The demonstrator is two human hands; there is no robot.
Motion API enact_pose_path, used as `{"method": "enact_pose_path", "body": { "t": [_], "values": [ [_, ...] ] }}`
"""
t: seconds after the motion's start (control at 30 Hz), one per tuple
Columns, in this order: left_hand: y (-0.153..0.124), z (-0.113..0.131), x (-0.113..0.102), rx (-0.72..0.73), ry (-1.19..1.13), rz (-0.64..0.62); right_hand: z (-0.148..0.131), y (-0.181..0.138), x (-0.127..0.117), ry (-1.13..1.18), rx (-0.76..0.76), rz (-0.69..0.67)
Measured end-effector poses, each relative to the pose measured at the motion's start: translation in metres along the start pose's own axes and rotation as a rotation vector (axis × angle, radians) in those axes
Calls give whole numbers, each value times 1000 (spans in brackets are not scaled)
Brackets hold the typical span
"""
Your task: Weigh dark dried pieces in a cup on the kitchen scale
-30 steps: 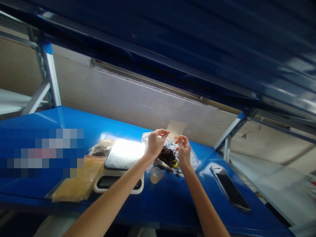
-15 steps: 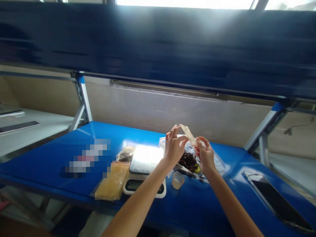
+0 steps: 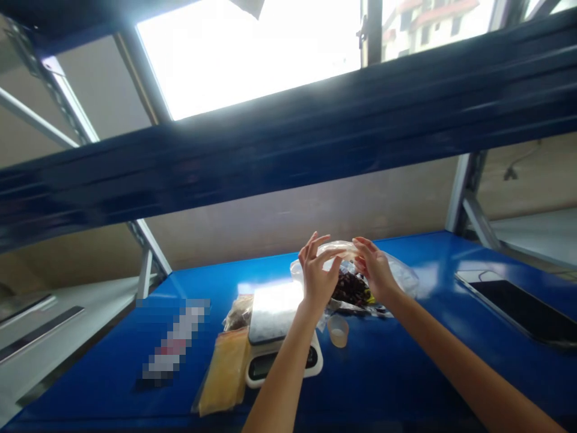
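Note:
My left hand (image 3: 317,274) and my right hand (image 3: 375,270) are raised above the blue shelf (image 3: 406,373), each pinching one side of a small clear plastic bag (image 3: 341,249) held between them. Right behind and below the hands lies a big clear bag of dark dried pieces (image 3: 356,287) with something yellow in it. A white kitchen scale (image 3: 279,328) stands under my left wrist. A small translucent cup (image 3: 338,331) sits on the shelf just right of the scale.
A flat yellow-orange packet (image 3: 223,373) and a small bag of brown bits (image 3: 238,313) lie left of the scale. A dark phone (image 3: 523,307) lies at the right. A dark blue shelf beam (image 3: 288,144) crosses overhead; a blurred patch (image 3: 174,346) covers the left.
The view has swung up and to the right. My hands moved closer together on the small clear bag, which now lies flatter between them instead of sticking up.

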State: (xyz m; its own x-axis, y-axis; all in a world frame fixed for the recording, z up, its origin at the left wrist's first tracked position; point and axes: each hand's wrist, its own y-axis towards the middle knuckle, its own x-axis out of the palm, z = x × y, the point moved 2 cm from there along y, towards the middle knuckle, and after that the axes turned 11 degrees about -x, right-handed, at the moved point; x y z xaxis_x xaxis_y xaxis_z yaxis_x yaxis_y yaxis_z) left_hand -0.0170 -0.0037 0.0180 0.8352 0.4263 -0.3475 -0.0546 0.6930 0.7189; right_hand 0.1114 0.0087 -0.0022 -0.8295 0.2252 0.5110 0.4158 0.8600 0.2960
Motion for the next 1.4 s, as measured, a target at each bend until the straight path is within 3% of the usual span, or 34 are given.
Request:
{"method": "enact_pose_path", "body": {
  "t": [0.13,0.27,0.37,0.6,1.03,1.4],
  "values": [
    [4,-4,-3,-218,-240,-39,-4,-3,5,-8,-40,-26],
    [4,-4,-1,-328,-437,-180,-6,-8,11,-161,-143,-194],
    [4,-4,1,-340,-506,-188,-4,-10,13,-177,-172,-235],
    [5,-7,-3,-365,-517,-45,1,-9,11,-184,-129,-238],
    [6,-14,3,-464,-560,-54,-3,-9,8,-158,-62,-225],
    [5,-6,3,-387,-601,-105,2,-5,5,-146,-100,-240]
  ]
}}
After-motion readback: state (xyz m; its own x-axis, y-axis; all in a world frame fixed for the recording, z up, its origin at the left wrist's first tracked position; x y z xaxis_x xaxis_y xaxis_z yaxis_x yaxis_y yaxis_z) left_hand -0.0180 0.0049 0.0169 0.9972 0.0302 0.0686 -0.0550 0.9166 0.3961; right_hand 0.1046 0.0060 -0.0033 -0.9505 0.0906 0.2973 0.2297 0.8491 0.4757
